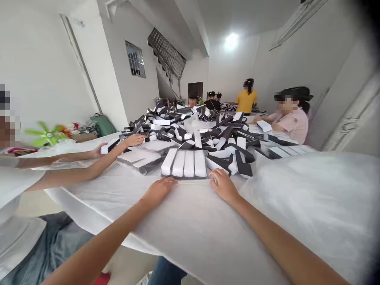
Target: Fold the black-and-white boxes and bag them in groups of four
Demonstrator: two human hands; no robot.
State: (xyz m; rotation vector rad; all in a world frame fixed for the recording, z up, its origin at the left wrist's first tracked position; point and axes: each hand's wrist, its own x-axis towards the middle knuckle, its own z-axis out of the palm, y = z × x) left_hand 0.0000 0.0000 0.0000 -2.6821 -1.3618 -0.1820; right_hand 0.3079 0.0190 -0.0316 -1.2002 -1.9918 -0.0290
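A row of several white box pieces stands side by side on the white-covered table, just beyond my hands. My left hand lies flat on the cloth at the row's near left corner, fingers stretched out. My right hand rests at the near right corner, fingers curled down against the row's edge, and what they hold, if anything, is hidden. Behind the row lies a big heap of black and white box parts.
A person on the left reaches both hands to flat white stacks. A large white bag fills the table's right side. Another seated person works at the right, more people farther back. A green fan stands at left.
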